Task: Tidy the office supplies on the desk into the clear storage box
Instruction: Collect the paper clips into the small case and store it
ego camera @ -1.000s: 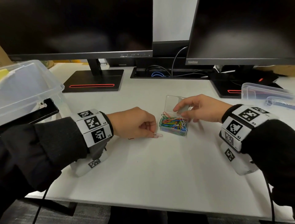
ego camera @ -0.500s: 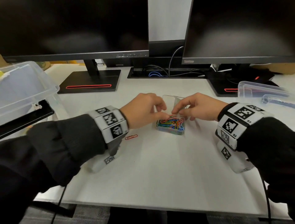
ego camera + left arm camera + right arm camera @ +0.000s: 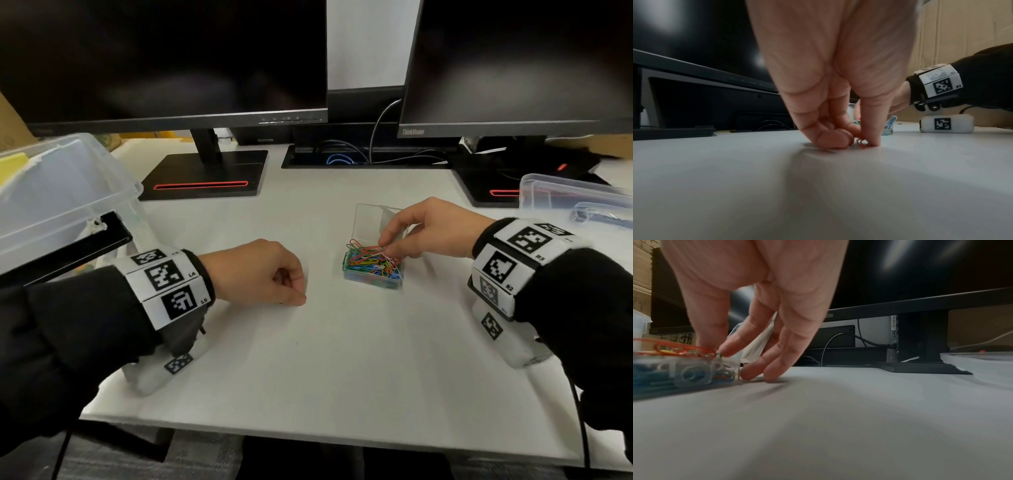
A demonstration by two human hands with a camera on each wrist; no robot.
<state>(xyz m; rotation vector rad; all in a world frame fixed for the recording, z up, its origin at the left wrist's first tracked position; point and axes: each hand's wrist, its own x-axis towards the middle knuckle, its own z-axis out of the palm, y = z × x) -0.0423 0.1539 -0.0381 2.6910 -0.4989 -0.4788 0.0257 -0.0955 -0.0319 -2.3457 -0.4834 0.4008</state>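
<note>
A small clear case (image 3: 371,274) full of coloured paper clips sits mid-desk with its lid (image 3: 371,219) standing open. My right hand (image 3: 387,247) reaches over it, thumb and index finger pinching a pink paper clip (image 3: 390,257) on top of the pile; the right wrist view shows the right hand (image 3: 718,352) at the case (image 3: 684,374), its other fingers resting on the desk. My left hand (image 3: 298,295) is curled down on the desk left of the case. In the left wrist view the left hand (image 3: 855,141) pinches a loose red paper clip (image 3: 863,144).
The large clear storage box (image 3: 68,192) stands at the left edge, partly off frame. A second clear container (image 3: 575,202) lies at the right. Two monitors on black bases (image 3: 205,171) and a cable tray line the back. White desk (image 3: 308,359) stretches toward me.
My left hand left the case and came back left and down onto the red clip on the desk. My right hand dropped from the lid to the clip pile.
</note>
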